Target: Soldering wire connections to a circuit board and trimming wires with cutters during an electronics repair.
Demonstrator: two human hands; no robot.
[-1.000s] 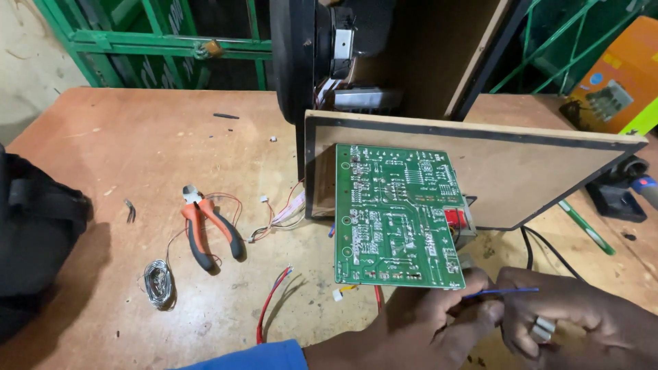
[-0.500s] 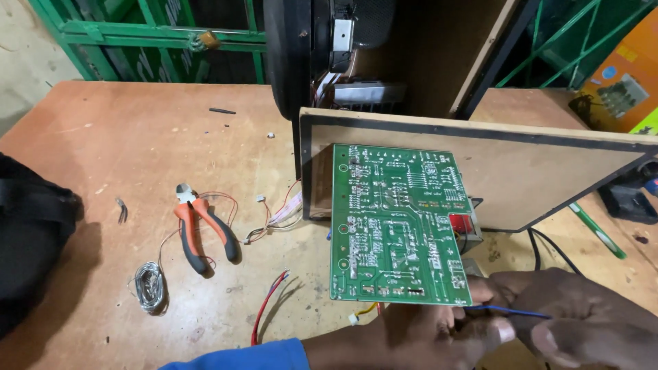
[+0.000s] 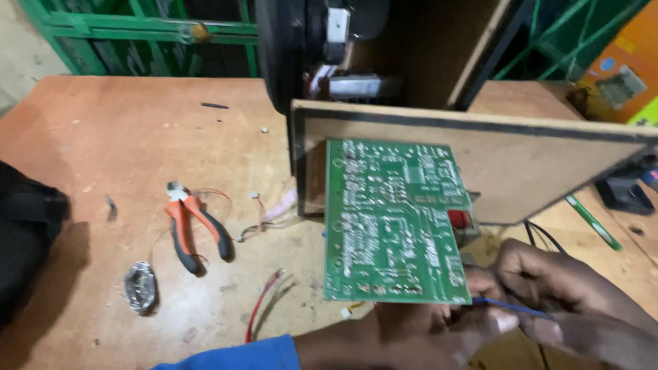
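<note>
A green circuit board with silver solder points stands tilted over the wooden table, attached to a brown wooden panel. My left hand, in a blue sleeve, grips the board's bottom edge. My right hand sits just right of it and pinches a thin blue wire running to the board's lower right corner. A red part shows behind the board's right edge.
Orange-and-black pliers lie on the table at left, with a coil of solder, loose red wires and a small connector lead. A black bag is at the left edge. A dark speaker cabinet stands behind.
The view has shifted closer and the board looks larger. My right hand with the blue wire has moved up toward the board's lower right corner.
</note>
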